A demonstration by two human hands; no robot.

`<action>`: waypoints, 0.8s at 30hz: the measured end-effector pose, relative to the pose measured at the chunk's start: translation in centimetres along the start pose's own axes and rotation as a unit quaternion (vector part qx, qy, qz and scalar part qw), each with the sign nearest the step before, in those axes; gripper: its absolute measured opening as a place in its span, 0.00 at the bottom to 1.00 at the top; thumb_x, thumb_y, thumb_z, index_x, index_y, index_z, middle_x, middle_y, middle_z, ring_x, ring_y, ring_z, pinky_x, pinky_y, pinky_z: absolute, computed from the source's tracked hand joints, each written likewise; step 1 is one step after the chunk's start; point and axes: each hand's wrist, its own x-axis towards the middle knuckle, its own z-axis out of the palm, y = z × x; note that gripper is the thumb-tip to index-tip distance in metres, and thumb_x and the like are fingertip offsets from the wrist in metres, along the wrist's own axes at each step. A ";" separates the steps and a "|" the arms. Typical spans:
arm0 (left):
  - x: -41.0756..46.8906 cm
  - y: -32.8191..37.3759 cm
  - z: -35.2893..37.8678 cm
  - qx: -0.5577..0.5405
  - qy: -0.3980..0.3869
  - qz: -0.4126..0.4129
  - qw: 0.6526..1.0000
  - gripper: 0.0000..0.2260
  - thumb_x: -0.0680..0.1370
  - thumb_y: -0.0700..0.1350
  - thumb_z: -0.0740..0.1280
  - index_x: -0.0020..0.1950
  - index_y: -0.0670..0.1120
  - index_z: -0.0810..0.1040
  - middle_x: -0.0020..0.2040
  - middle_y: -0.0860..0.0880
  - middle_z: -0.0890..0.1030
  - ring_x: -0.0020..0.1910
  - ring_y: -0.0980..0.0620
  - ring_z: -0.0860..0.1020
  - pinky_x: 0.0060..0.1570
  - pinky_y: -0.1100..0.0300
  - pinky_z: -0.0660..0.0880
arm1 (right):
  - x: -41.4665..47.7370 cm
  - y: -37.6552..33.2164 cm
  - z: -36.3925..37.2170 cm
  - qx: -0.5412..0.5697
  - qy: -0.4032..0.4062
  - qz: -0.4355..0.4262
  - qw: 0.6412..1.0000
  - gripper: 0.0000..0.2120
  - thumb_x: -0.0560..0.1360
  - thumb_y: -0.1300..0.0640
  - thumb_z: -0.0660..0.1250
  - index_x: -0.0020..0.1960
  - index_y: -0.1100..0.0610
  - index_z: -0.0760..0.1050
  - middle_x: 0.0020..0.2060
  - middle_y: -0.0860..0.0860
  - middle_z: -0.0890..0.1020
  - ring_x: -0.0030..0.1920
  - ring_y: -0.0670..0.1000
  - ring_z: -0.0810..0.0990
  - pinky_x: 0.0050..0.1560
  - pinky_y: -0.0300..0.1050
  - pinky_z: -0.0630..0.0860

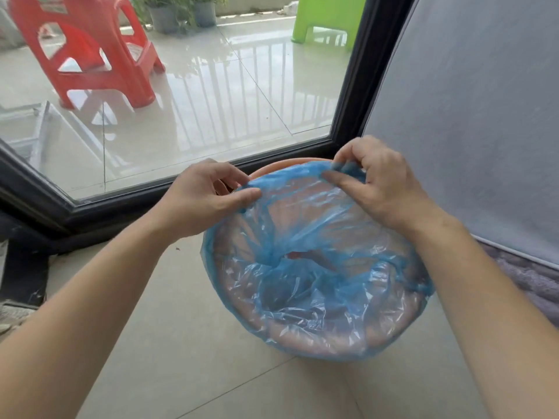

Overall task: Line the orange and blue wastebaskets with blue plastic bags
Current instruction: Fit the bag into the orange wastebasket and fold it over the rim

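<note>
Pinching the bag (317, 267) by its far hem in my left hand (205, 198) and right hand (378, 189), thumbs against fingertips, I should stretch it evenly and hook it over the bare basket (281, 165) rim just beyond my fingers, without tearing.

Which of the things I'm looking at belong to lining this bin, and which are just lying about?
Part of the job: orange wastebasket; blue plastic bag stretched over its rim; left hand and right hand, both pinching the bag's far edge.
Just lying about: red chair, green stool and potted plants beyond the glass; grey curtain; shoe at far left.
</note>
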 end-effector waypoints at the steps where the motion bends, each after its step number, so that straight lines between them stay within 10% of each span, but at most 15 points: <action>1: 0.0 0.2 0.0 0.026 0.009 0.021 0.999 0.04 0.71 0.52 0.76 0.42 0.54 0.83 0.44 0.51 0.79 0.39 0.54 0.77 0.41 0.59 0.75 | -0.1 0.0 -0.3 -0.010 0.029 -0.024 0.999 0.08 0.75 0.48 0.71 0.47 0.50 0.75 0.44 0.46 0.75 0.40 0.43 0.72 0.41 0.30 0.68; 10: -0.7 1.5 0.7 0.073 0.116 0.165 0.977 0.11 0.71 0.37 0.74 0.41 0.49 0.74 0.36 0.56 0.75 0.33 0.54 0.73 0.33 0.68 0.69 | -1.3 -0.4 -1.6 -0.044 -0.011 -0.029 0.999 0.14 0.68 0.59 0.77 0.48 0.51 0.75 0.42 0.47 0.76 0.39 0.44 0.74 0.42 0.30 0.69; 15: -1.2 2.1 0.6 0.219 0.151 0.212 0.940 0.21 0.67 0.52 0.78 0.54 0.47 0.77 0.45 0.54 0.72 0.39 0.52 0.72 0.39 0.56 0.71 | -1.1 -0.7 -2.2 -0.087 0.034 0.001 0.996 0.16 0.71 0.50 0.75 0.57 0.47 0.78 0.44 0.45 0.76 0.37 0.45 0.74 0.42 0.50 0.78; 20: -1.3 2.3 0.5 0.204 0.127 0.182 0.953 0.29 0.62 0.67 0.74 0.55 0.51 0.78 0.48 0.53 0.73 0.45 0.52 0.73 0.44 0.56 0.71 | -0.8 -0.9 -3.1 -0.081 0.007 0.048 0.996 0.25 0.66 0.40 0.77 0.60 0.44 0.76 0.48 0.44 0.76 0.39 0.44 0.75 0.46 0.47 0.78; 24: -1.0 2.3 0.3 0.136 0.136 0.194 0.962 0.13 0.73 0.57 0.72 0.51 0.49 0.82 0.45 0.51 0.74 0.39 0.53 0.74 0.41 0.59 0.72 | -1.0 -0.8 -3.8 0.044 -0.063 0.099 0.992 0.20 0.65 0.37 0.75 0.52 0.44 0.79 0.41 0.42 0.80 0.36 0.40 0.77 0.40 0.35 0.74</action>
